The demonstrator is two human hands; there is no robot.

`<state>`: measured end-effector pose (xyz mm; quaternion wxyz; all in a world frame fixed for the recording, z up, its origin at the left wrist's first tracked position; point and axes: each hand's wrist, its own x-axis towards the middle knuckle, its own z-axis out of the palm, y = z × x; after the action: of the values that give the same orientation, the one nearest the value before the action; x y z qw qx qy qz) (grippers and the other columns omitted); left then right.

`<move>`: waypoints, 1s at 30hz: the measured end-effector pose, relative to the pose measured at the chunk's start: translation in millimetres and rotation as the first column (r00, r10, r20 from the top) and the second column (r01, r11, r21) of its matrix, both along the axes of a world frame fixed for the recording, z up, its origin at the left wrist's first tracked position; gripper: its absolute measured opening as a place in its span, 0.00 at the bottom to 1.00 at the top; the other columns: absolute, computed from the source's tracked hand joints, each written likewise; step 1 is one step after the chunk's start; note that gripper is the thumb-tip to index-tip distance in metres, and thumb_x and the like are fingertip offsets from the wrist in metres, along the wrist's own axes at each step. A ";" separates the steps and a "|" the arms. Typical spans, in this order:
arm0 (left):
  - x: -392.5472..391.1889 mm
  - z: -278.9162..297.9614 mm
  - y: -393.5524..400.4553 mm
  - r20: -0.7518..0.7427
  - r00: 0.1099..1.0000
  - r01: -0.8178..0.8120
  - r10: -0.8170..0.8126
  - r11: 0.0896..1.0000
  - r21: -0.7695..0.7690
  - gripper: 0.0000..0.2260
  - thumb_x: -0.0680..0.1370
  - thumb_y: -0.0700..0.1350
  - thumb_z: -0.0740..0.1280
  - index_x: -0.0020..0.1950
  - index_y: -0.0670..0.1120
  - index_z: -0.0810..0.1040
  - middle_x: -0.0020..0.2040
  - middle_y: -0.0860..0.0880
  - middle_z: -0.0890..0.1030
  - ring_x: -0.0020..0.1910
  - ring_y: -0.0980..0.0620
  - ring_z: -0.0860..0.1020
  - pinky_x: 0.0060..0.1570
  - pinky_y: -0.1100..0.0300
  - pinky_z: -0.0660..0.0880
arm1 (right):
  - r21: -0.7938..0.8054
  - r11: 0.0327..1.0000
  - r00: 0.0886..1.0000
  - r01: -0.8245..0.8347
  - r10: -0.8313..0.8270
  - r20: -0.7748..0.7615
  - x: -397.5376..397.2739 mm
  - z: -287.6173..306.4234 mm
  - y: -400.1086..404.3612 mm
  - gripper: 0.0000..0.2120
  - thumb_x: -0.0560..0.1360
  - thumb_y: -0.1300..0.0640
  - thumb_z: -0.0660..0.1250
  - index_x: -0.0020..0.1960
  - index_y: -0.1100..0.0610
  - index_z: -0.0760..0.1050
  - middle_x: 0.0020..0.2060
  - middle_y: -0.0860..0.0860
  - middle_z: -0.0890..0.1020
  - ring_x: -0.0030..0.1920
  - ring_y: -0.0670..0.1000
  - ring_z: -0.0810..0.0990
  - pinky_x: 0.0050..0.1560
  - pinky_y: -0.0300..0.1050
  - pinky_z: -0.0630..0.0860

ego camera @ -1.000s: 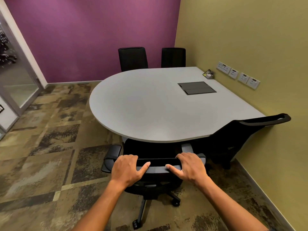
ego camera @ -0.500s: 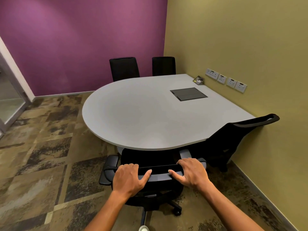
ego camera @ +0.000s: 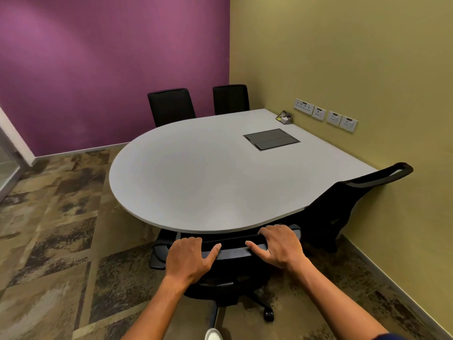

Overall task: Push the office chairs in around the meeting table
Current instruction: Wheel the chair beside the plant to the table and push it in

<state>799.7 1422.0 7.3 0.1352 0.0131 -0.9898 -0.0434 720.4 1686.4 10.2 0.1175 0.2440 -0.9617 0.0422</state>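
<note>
A black office chair [ego camera: 232, 251] stands at the near edge of the grey meeting table [ego camera: 196, 177], its seat tucked under the tabletop. My left hand [ego camera: 187, 260] grips the left part of the chair's top rail. My right hand [ego camera: 279, 246] grips the right part of the same rail. A second black chair [ego camera: 343, 204] leans at the table's right near corner by the wall. Two more black chairs [ego camera: 171, 106] [ego camera: 230, 99] stand pushed in at the far side.
A dark cable hatch [ego camera: 271, 139] sits flush in the tabletop, and a small holder [ego camera: 284, 117] stands at the far right corner. Wall sockets [ego camera: 326, 114] line the olive wall. Patterned carpet spreads to the left; a glass partition [ego camera: 7, 165] is at far left.
The chair has rolled forward under the table with both hands on its rail. My view has moved closer to the table and tilted up.
</note>
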 end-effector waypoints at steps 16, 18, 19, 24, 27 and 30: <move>-107.3 -2.8 -0.9 0.057 0.998 0.040 -0.038 0.999 -0.031 0.37 0.74 0.77 0.46 0.39 0.48 0.79 0.36 0.50 0.80 0.36 0.50 0.78 0.43 0.52 0.78 | -0.022 0.997 0.994 0.080 -0.081 -0.075 -100.1 -19.5 -3.3 0.39 0.75 0.24 0.37 0.36 0.53 0.73 0.29 0.48 0.75 0.31 0.50 0.71 0.35 0.47 0.63; -131.1 -2.4 -12.2 -0.002 1.000 0.022 -0.022 0.999 -0.032 0.37 0.74 0.76 0.46 0.40 0.47 0.80 0.37 0.49 0.81 0.38 0.49 0.80 0.43 0.52 0.78 | -0.030 0.998 0.992 0.053 -0.057 -0.110 -123.6 -20.2 -14.3 0.39 0.75 0.25 0.39 0.35 0.53 0.74 0.28 0.48 0.75 0.30 0.51 0.72 0.34 0.47 0.65; -140.8 2.7 -17.2 -0.031 1.000 0.005 -0.006 1.000 -0.013 0.37 0.74 0.76 0.47 0.39 0.47 0.80 0.36 0.49 0.81 0.38 0.48 0.80 0.42 0.52 0.77 | -0.035 0.998 0.990 0.057 -0.061 -0.125 -133.5 -16.4 -20.2 0.38 0.76 0.25 0.42 0.36 0.53 0.75 0.29 0.49 0.77 0.31 0.53 0.74 0.34 0.48 0.67; -163.1 -4.1 -26.8 0.072 0.997 0.019 -0.017 0.999 -0.026 0.38 0.72 0.78 0.45 0.38 0.48 0.79 0.35 0.49 0.81 0.36 0.47 0.80 0.40 0.52 0.78 | -0.013 0.998 0.994 0.056 -0.057 -0.092 -150.2 -23.1 -23.1 0.35 0.75 0.29 0.45 0.39 0.54 0.79 0.32 0.49 0.79 0.33 0.51 0.76 0.34 0.47 0.66; -161.2 -2.3 -23.5 0.073 0.997 0.025 -0.024 0.999 -0.019 0.38 0.72 0.78 0.45 0.37 0.48 0.78 0.34 0.50 0.80 0.35 0.48 0.79 0.40 0.52 0.78 | -0.048 0.996 0.995 0.071 -0.074 -0.074 -146.7 -24.6 -22.0 0.34 0.76 0.29 0.46 0.42 0.53 0.80 0.32 0.48 0.80 0.34 0.50 0.76 0.36 0.47 0.71; -161.0 2.5 -24.5 0.093 0.995 0.027 -0.024 0.999 -0.026 0.38 0.72 0.78 0.45 0.38 0.48 0.79 0.34 0.50 0.80 0.35 0.49 0.78 0.41 0.52 0.78 | -0.022 0.996 0.996 0.083 -0.083 -0.034 -151.0 -20.2 -22.2 0.33 0.76 0.30 0.48 0.43 0.52 0.81 0.33 0.47 0.80 0.35 0.49 0.77 0.38 0.48 0.74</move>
<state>638.7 1397.5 9.8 0.0887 0.0006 -0.9956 -0.0311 569.3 1664.3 -10.0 0.1386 0.2032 -0.9683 0.0430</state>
